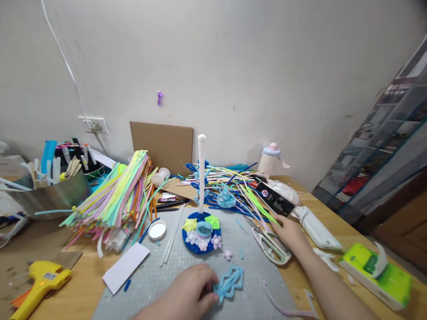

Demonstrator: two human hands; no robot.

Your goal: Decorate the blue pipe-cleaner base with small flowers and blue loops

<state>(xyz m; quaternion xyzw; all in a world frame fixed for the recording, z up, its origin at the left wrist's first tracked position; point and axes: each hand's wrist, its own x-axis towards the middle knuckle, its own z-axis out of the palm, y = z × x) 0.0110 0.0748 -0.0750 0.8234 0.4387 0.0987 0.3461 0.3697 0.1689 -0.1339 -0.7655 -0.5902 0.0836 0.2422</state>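
My left hand (188,291) is closed on a light blue pipe-cleaner shape (230,282) that lies on the grey cutting mat (253,275). My right hand (290,233) rests on the mat's right edge beside the white scissors (271,246), its fingers reaching toward a phone (275,198) propped there; I cannot see whether it grips anything. Just beyond stands a round blue pipe-cleaner base (202,233) with small flowers, stars and a tall white stem (201,173).
A big pile of pastel pipe cleaners (113,195) lies at the left, more blue and green ones (233,182) behind the base. A yellow glue gun (42,282), a white card (126,266), a tissue pack (376,271), a bottle (270,158) and a pen holder (50,186) surround the mat.
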